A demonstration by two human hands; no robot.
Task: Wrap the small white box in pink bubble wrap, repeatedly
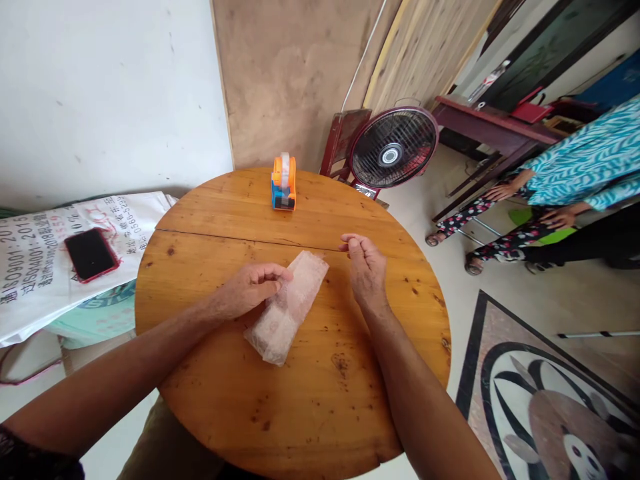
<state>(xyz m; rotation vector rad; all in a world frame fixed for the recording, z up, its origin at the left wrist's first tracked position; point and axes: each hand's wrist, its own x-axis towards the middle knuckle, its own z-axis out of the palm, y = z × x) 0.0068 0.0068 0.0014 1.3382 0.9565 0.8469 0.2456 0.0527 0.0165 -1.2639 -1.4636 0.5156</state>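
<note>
- Head view, writing: I can read "ISO9001" and "ISO14001: 2015" on the white sack [30, 267] under the phone [91, 255]; I can't make out the letters on the green bag [97, 317] beneath.
- Head view, grip: I see the left hand [250, 287] pinching the left edge of the bubble wrap [287, 310], which lies slanted on the round table [320, 413].
- The right hand [367, 267] is beside the wrap, not touching it, fingers curled; I can't tell whether it holds anything.
- The tape dispenser [284, 183] stands beyond both hands.
</note>
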